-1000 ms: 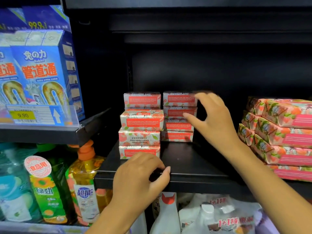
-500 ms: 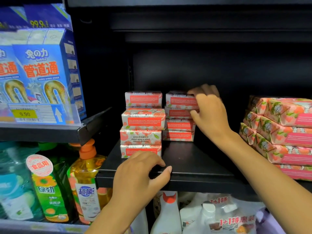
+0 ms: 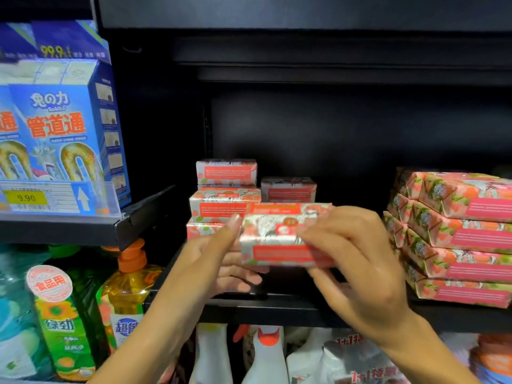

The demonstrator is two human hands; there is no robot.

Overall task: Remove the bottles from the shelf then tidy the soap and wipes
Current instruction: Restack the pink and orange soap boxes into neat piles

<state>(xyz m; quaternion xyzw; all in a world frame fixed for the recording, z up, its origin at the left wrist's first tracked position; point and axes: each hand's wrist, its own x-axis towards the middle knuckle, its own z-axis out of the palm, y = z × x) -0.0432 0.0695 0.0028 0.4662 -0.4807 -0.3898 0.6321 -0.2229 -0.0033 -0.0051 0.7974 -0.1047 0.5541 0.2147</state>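
Two hands share one soap box (image 3: pixel 277 242), held up in front of the stacks near the middle of my view. My left hand (image 3: pixel 219 261) takes its 9 o'clock end, thumb pressed on the top edge and fingers curled beneath. My right hand (image 3: pixel 357 270) wraps the 3 o'clock end with its fingers bent over the front face, a narrow grip closed on the carton.

Behind the box, the taller soap stack (image 3: pixel 225 200) stands at 11 o'clock and the shorter stack (image 3: pixel 288 189) at 12 o'clock, both on the black shelf (image 3: pixel 277 310). The wipes packs (image 3: pixel 457 234) sit piled at 3 o'clock, apart from the box. An orange-pump bottle (image 3: pixel 127 284) stands at 8 o'clock on the level below.

Half a second ago my left hand lay on the shelf's front lip and my right reached the top of the 12 o'clock stack. That stack then matched its neighbour in height; now it stands one box lower.
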